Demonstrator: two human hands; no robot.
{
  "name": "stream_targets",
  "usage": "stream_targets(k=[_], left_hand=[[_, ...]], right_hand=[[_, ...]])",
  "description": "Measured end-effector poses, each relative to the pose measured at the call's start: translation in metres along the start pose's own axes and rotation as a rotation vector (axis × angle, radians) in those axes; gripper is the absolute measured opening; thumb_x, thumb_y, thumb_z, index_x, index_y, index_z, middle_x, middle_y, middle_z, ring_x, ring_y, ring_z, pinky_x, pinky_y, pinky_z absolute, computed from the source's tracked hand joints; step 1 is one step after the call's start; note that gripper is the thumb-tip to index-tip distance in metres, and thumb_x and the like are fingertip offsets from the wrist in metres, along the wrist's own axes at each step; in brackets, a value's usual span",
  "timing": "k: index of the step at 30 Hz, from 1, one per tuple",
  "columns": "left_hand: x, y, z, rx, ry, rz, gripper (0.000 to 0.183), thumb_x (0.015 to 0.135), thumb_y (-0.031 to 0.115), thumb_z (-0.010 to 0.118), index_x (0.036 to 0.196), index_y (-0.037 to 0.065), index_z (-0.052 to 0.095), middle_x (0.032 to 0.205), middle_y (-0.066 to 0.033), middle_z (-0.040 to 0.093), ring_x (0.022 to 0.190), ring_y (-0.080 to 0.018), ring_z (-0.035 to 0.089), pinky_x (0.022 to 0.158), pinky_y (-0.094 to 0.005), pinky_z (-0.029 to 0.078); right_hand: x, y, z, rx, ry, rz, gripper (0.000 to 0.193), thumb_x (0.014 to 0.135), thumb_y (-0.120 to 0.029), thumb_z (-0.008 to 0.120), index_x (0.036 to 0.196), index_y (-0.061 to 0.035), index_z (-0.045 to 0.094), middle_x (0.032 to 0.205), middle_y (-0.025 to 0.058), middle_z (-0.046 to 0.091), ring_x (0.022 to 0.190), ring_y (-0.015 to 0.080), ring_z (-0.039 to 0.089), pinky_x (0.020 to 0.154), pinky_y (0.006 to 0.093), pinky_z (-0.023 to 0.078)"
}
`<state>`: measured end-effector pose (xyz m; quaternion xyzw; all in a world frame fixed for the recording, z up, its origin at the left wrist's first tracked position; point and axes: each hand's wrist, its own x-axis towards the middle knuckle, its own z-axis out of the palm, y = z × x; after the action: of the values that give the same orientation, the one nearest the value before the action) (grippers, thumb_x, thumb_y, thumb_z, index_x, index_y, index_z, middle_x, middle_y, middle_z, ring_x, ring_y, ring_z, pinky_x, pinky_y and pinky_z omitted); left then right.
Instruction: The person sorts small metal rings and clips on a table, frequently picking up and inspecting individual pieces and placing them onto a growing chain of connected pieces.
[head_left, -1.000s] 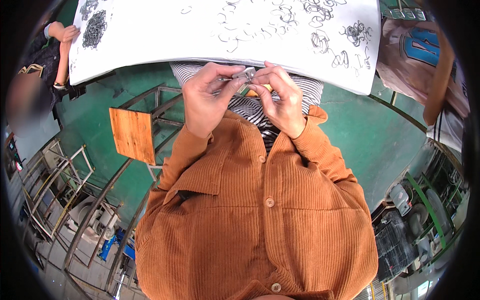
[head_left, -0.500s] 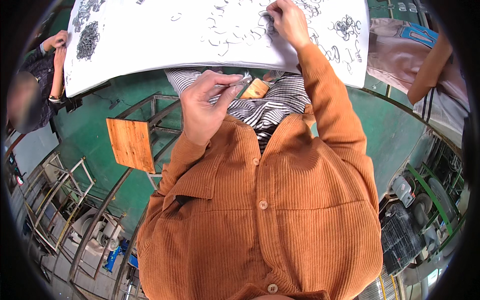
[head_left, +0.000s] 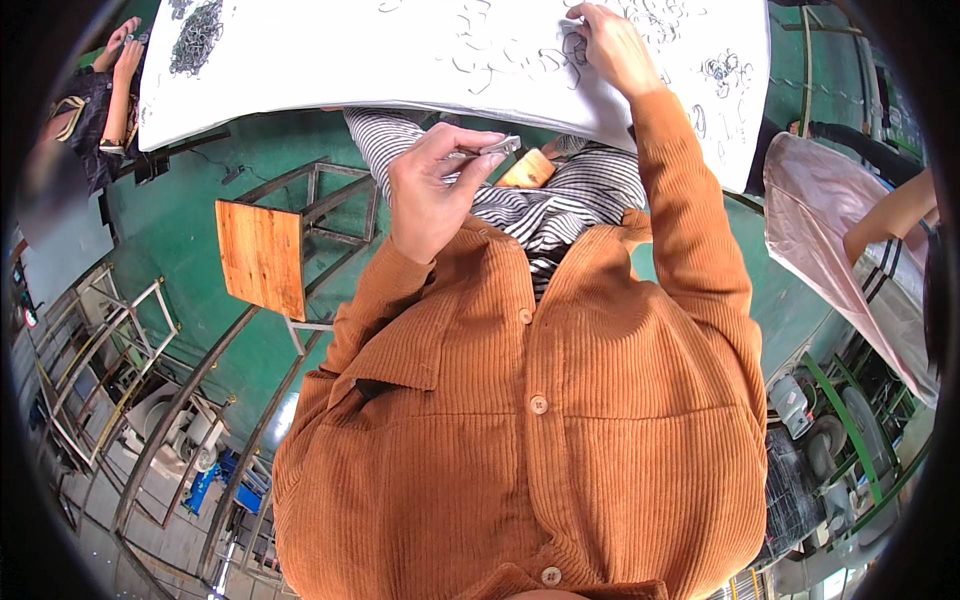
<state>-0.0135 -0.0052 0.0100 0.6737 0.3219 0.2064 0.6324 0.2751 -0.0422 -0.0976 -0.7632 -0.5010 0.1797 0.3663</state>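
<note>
Item 1: left hand (head_left: pixel 435 185). Is holding small metal piece (head_left: pixel 506 147) btwn thumb & bent fingers, above lap, just short of white-covered table (head_left: pixel 330 60). Piece is projecting to the right past fingertips; prob. being pinched at its rear so that front end is lying free & in view. Rear part hidden; exact kind hard to tell.

Item 2: right hand (head_left: pixel 618 52). Is hanging low over tabletop, fingers bent, tips narrow, nr/above dark curved pieces (head_left: pixel 575 48). Cannot tell if anything is being gripped; palm & fingers are blocking the view. Sleeve is crossing table edge.

Item 3: other dark stock. Loose bits are lying spread across middle; dense pile (head_left: pixel 196 40) is sitting at far-left side, small cluster (head_left: pixel 722 68) at right. Spacing prob. serving to make single bits easier to pick out; pile prob. being set apart from them.

Item 4: surroundings. Striped trousers (head_left: pixel 545 210) are filling gap below table, w/ wooden block (head_left: pixel 527 170) showing btwn legs. Wood-topped stool (head_left: pixel 260 255) is standing to the left. Co-worker's hands (head_left: pixel 127 52) are showing at far left, well apart. Pink garment (head_left: pixel 815 200) is hanging at right.
</note>
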Motion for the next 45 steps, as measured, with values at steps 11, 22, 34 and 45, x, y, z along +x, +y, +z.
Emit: stream_targets(k=[11,22,34,45], left_hand=[[0.01,-0.023,-0.005,-0.122,0.055,-0.067,0.019,0.083,-0.011,0.065,0.101,-0.008,0.062,0.099,-0.0131,0.067,0.093,-0.0139,0.064,0.082,-0.0246,0.055],[0.016,0.008,-0.005,0.26,-0.062,-0.005,0.022,0.079,-0.008,0.067,0.1,-0.003,0.066,0.097,-0.0127,0.069,0.09,-0.0204,0.068,0.083,-0.0304,0.054],[0.3,-0.062,0.016,1.082,0.016,0.539,0.029,0.088,0.007,0.058,0.115,0.014,0.067,0.119,-0.0093,0.064,0.115,-0.0282,0.056,0.098,-0.038,0.045],[0.262,-0.085,-0.034,0.816,0.007,0.159,0.031,0.081,0.011,0.071,0.111,0.009,0.066,0.101,-0.0116,0.066,0.089,-0.0203,0.066,0.082,-0.0326,0.051]], right_hand=[[-0.108,-0.124,-0.006,0.972,-0.116,0.329,0.01,0.082,-0.006,0.073,0.086,0.0014,0.068,0.079,0.0048,0.069,0.064,0.0052,0.062,0.058,0.0186,0.051],[-0.104,-0.152,0.0,0.662,0.063,0.068,0.009,0.076,-0.002,0.075,0.079,-0.0012,0.066,0.093,0.0076,0.064,0.089,0.0169,0.062,0.078,0.0312,0.05],[-0.115,-0.158,0.002,0.432,0.101,-0.248,0.009,0.075,-0.005,0.073,0.079,-0.0058,0.065,0.087,0.0045,0.066,0.084,0.0216,0.066,0.093,0.0406,0.052],[-0.123,-0.15,0.006,0.435,0.109,-0.207,0.007,0.078,-0.005,0.07,0.079,-0.0033,0.063,0.088,0.0065,0.064,0.079,0.0233,0.064,0.067,0.0332,0.051]])
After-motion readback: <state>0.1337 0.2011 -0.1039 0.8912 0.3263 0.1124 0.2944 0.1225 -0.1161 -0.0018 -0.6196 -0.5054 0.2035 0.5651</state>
